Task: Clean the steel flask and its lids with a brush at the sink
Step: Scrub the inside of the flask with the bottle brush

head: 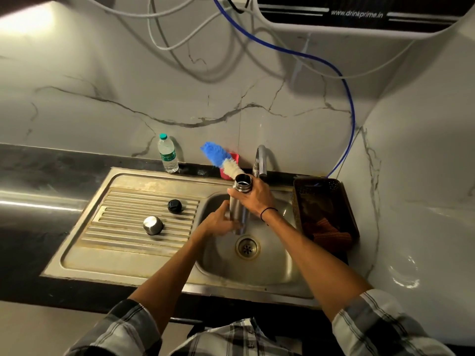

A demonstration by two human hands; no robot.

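Over the sink, the right hand clasps the open flask near its mouth; the left hand cups its base.

Single head view, looking forward and down (wide-angle), close over the sink, wall behind

Silver flask, blue-and-white brush, black lid, silver lid, red holder, brown basket, grey plaid sleeves, white veined marble wall, black surface.
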